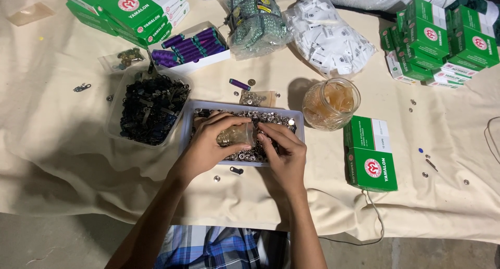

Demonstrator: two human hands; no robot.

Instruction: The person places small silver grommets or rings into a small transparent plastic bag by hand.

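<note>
Both forearms are bare from the elbow down, with no sleeves showing anywhere along them. The left hand [208, 144] and the right hand [284, 154] carry no gloves, and no rings, watch or bracelet can be made out on the fingers or wrists. Below the arms, the person wears a checked garment [219, 248] in blue, white and darker stripes.

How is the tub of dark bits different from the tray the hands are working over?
The tub is roundish with clear walls and holds dark, blackish metal pieces; the tray is rectangular, pale, and holds small silvery pieces. The tub sits untouched to the side, while the left hand and right hand are over the tray, holding a small clear bag. Both rest on the cream cloth, side by side.
</note>
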